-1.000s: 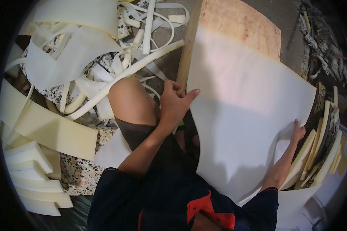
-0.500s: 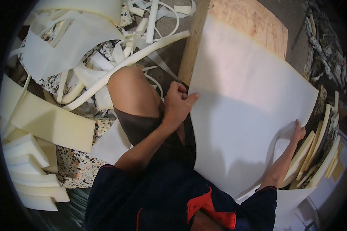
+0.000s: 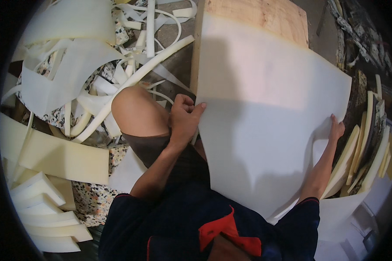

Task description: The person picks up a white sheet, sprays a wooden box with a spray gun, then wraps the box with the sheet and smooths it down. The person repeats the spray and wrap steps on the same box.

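A large white foam sheet (image 3: 265, 148) lies over a plywood-topped wooden block (image 3: 257, 17), its curved lower part reaching down toward my body. My left hand (image 3: 185, 119) is closed at the sheet's left edge, beside my bare knee, with thumb and curled fingers gripping that edge. My right hand (image 3: 335, 128) grips the right edge, where the sheet bends and casts a shadow.
Heaped foam offcuts and thin strips (image 3: 65, 74) cover the left, with speckled foam (image 3: 96, 195) and stacked cream pieces (image 3: 52, 226) below. Long curved foam pieces (image 3: 370, 143) stand at the right, with dark, ragged scraps (image 3: 357, 30) beyond on the floor.
The camera view has shifted, moving the board and sheet left and upward in the picture. Both hands keep their places on the sheet's edges, with little other visible movement.
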